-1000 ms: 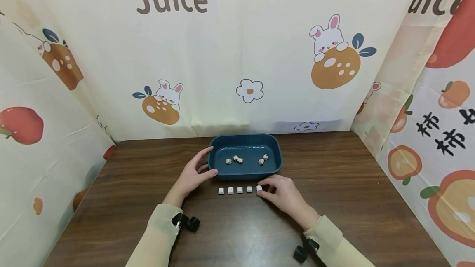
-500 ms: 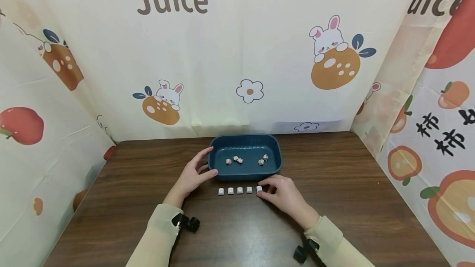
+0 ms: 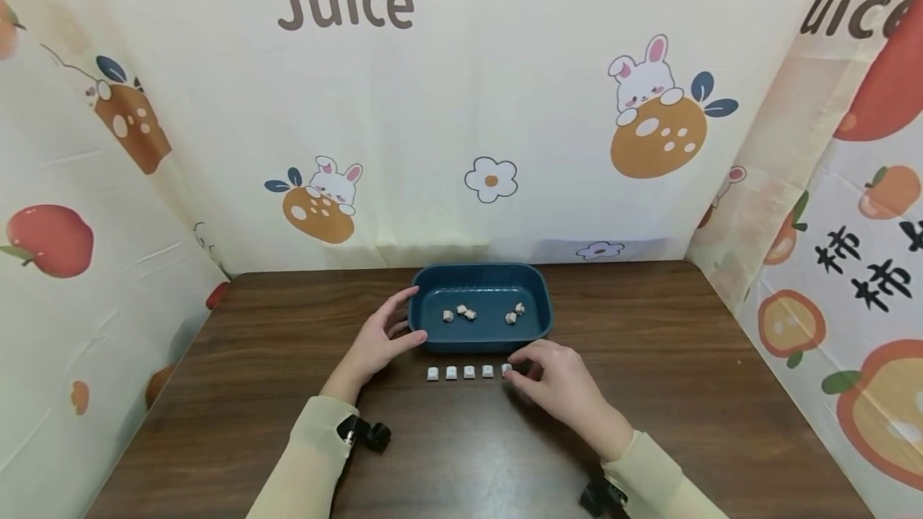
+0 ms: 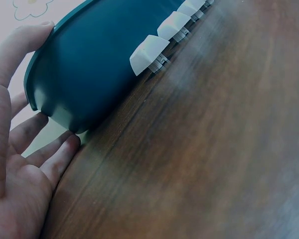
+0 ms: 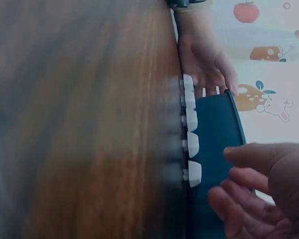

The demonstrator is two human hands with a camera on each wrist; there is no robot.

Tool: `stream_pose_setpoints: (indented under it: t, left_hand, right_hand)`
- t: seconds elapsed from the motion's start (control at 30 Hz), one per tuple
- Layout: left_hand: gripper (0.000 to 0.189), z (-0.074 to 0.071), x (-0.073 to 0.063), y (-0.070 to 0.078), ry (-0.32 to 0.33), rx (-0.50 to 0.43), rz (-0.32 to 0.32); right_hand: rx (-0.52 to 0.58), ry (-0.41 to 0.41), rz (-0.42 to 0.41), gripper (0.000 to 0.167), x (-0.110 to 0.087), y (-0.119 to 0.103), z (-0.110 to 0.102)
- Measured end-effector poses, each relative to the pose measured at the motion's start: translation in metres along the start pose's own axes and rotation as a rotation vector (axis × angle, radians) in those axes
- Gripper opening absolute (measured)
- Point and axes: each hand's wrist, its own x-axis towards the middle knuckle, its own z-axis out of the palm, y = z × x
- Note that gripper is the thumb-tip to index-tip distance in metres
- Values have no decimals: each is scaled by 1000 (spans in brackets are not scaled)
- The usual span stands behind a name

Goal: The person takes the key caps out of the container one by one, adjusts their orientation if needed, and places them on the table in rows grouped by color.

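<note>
end keycap [image 3: 506,371] on surface [image 3: 461,455], just ahead of right grip [image 3: 558,376]: thumb and fingers parted, holding nothing. four more keycaps [image 3: 469,373] run from there toward left grip [image 3: 371,345], spread, touching tray [image 3: 479,343]. step looks like lining up row; next move seems to call for easing fingers away without nudging it.

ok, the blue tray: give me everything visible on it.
The blue tray is dark teal-blue, rectangular with rounded corners, raised walls and rim, glossy inside; looks like plastic or ceramic, can't tell which. It sits upright, long side facing the person, near the far edge of the brown table. Five small pale pieces lie inside, three left, two right. The left hand touches its left end; the right hand is near the front-right corner, contact unclear.
</note>
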Motion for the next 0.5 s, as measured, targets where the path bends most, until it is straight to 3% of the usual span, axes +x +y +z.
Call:
stream_pose_setpoints:
  t: [0.3, 0.5]
  left_hand:
    - [79, 1, 0, 2, -2, 4, -5]
    - [78, 0, 0, 1, 1, 5, -3]
  right_hand:
    - [89, 36, -158, 20, 10, -1, -17]
    - [132, 36, -197, 19, 31, -9, -26]
